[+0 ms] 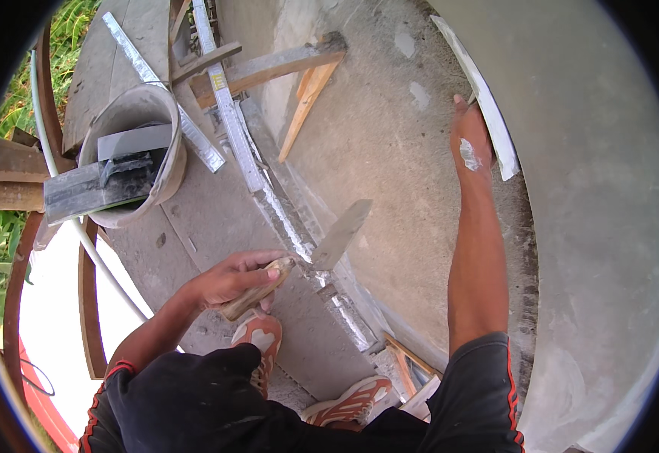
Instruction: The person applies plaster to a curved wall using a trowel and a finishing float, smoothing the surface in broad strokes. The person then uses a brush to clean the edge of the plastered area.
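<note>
Trowel (340, 237) in left hand (227, 281).

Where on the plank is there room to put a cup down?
There's mostly bare plank between the bucket and left hand, and another patch between the shoes. The far end is crowded: bars and a bracket cross there, and tools jut from the bucket.

Trowel (341, 238) at the centre: dull grey blade, tan handle. Off-white strip (483, 98) towards two o'clock, set against a brownish-grey wall (412, 166) blotched paler near one o'clock. At eleven, a silvery level (231, 121) with a yellow patch; at ten, a grey bucket (174, 170), chalky-smeared. Shoes (260, 332) at six and seven — coral and white, striped. Black sleeves (469, 385) at five and seven — piped in red.
</note>
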Motion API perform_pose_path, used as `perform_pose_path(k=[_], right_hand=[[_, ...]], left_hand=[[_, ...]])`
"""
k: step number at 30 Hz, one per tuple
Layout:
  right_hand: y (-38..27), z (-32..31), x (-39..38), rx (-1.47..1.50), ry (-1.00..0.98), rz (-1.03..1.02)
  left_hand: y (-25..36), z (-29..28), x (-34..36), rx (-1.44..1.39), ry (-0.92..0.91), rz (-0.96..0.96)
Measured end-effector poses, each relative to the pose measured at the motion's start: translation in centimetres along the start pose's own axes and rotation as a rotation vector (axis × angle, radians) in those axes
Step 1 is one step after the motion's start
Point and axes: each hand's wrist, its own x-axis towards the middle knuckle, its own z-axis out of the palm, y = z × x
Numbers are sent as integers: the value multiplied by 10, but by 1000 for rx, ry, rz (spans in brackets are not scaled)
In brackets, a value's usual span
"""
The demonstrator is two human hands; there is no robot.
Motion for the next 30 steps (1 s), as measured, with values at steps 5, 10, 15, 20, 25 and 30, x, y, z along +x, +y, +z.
perform_pose_path(k=[5,10,15,20,25,30], right_hand=[[4,-16,-9,-20,-70,26],[20,-22,-26,-30,-57,21],[40,-20,-42,-77,-37,11],[56,-27,-58,-85,-95,67],[73,-34,-77,-80,-38,48],[93,-34,-101,-107,-1,48]], left_hand=[[1,4,1,-6,-9,11],[3,9,2,-13,-1,-6],[4,16,3,-10,-21,2],[4,20,7,6,-37,5],[3,24,10,28,-41,29],[5,30,10,40,-44,26]])
